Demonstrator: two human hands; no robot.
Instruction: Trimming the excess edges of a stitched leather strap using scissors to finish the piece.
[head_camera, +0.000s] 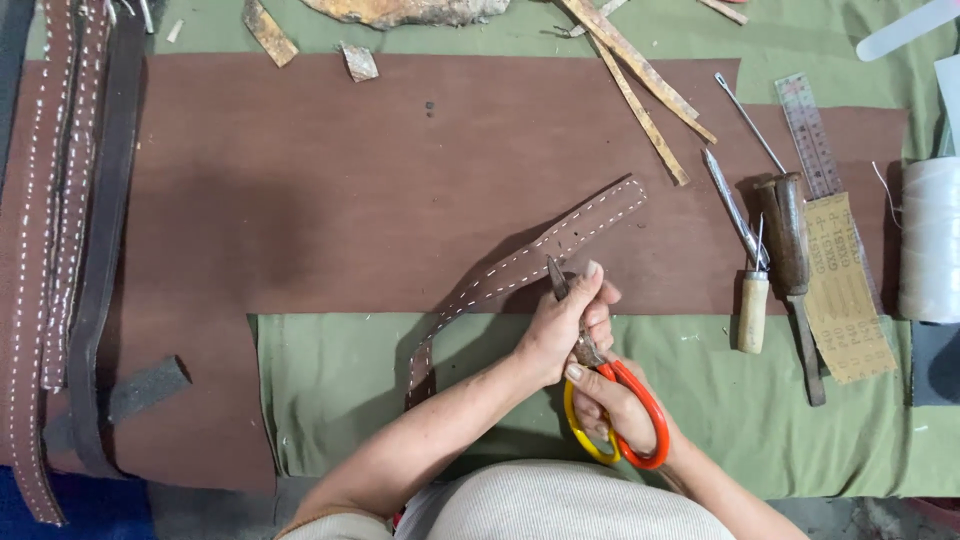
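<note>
You are looking straight down on a work table covered by an olive-green cloth (760, 440), with a large brown leather sheet (330, 190) spread over its far half. Light falls evenly from above. A dark floor strip (200, 515) shows past the near edge.

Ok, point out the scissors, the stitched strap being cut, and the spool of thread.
scissors (640, 410): head view, on the orange handle loop.
stitched strap (560, 240): head view, on its middle, between the stitch rows.
spool of thread (930, 240): head view, on the white wound side.
</note>
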